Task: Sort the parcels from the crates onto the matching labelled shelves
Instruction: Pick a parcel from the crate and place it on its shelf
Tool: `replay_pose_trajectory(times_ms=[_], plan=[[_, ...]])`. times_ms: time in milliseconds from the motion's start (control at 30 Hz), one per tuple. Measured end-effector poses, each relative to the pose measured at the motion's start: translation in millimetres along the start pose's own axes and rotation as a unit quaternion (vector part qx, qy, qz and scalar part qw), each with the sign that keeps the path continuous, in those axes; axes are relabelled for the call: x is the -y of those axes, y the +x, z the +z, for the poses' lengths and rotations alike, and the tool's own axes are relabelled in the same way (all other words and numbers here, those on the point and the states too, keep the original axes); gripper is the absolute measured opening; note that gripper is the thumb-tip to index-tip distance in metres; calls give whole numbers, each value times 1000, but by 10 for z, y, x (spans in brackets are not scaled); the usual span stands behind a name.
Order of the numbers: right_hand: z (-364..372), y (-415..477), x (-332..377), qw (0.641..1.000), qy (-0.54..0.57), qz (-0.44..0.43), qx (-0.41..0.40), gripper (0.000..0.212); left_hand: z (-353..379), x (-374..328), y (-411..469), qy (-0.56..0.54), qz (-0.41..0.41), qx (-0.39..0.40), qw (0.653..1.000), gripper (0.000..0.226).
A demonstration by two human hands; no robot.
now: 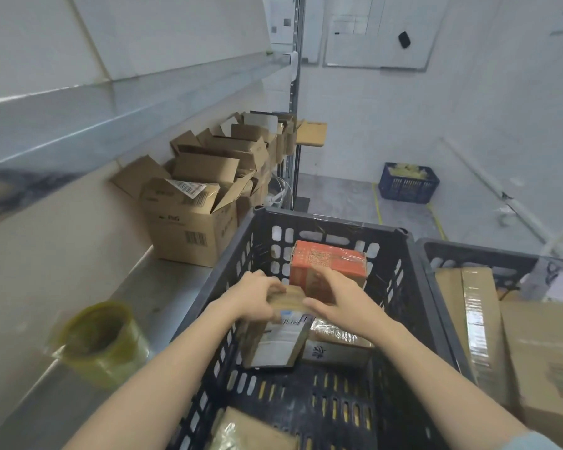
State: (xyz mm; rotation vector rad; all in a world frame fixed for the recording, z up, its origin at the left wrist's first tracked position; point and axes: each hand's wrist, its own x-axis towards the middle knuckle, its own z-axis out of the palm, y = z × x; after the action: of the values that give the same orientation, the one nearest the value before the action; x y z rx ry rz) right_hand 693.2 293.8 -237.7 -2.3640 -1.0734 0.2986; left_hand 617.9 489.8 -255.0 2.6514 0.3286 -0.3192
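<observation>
Both hands reach into a black plastic crate (413,287). My left hand (257,297) and my right hand (335,297) grip the top end of a brown cardboard parcel (277,339) with a white label, held tilted inside the crate. Behind it stands an orange-red box (325,261) wrapped in clear tape. A flat taped parcel (335,339) lies under my right forearm, and another brown parcel (251,430) lies at the crate's near end. A metal shelf (163,287) runs along the left.
A second black crate (475,254) on the right holds large brown parcels (546,355). On the shelf stand a roll of yellowish tape (101,342) and a row of open cardboard boxes (192,219). A blue crate (408,186) sits on the floor far back.
</observation>
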Motion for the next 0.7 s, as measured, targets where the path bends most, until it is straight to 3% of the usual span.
replay_pose_trajectory(times_ms=[133,367,500,700], plan=[[7,24,6,1000,16,18,18,70,-111,-53,-20,-166,28,-62,984,46],[-23,19,20,991,113,61,46,71,-177,-93,-38,-329,25,-73,941,33],[-61,29,37,977,199,80,10,77,-156,-145,-59,-352,22,-96,931,38],[-64,56,-3,971,217,88,-42,73,-106,-280,-126,-360,29,-132,923,79]])
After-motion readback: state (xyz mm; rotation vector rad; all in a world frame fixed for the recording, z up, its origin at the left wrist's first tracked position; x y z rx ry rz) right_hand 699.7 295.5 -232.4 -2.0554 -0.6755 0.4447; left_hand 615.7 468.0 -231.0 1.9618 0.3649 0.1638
